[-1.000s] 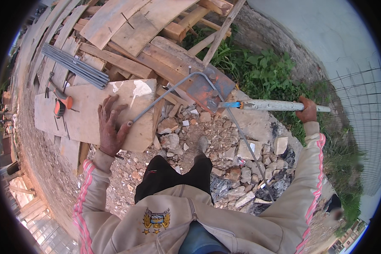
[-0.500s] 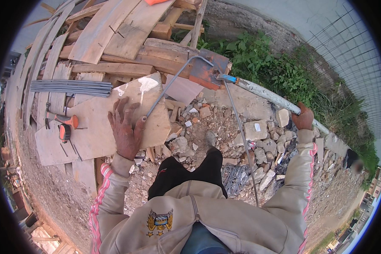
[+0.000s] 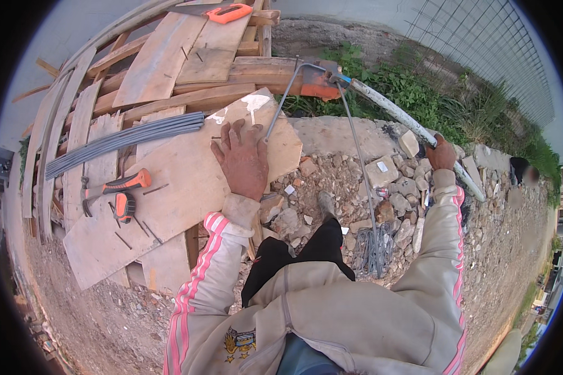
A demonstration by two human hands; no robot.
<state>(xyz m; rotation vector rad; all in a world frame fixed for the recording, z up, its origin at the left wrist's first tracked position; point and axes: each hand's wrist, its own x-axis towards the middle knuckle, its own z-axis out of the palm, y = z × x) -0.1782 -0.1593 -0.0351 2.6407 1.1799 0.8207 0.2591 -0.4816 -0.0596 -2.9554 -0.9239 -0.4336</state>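
Observation:
My left hand (image 3: 239,161) lies on the pale plywood board (image 3: 156,212), fingers spread, its thumb beside the near end of a bent steel rod (image 3: 282,105). My right hand (image 3: 441,152) grips a long white pipe (image 3: 394,109). The pipe's blue end (image 3: 344,79) meets the rod at a rusty, orange-stained plate (image 3: 319,89); the rod's other length runs down over the rubble. Left of my left hand lie an orange-and-black hammer (image 3: 126,182), a tape measure (image 3: 124,207), several loose nails and a bundle of straight steel rods (image 3: 122,140).
An orange-handled saw (image 3: 228,14) sits on timber and boards (image 3: 150,69) at the top. Rubble (image 3: 319,181) covers the ground around my feet. Weeds (image 3: 431,94) grow before a pale wall with wire mesh (image 3: 488,50). Tangled wire (image 3: 372,247) lies below right.
The pipe has swung clockwise from level to slanting down rightward, and the rod's bend looks tighter. My left hand appears higher and further right; the whole view has shifted.

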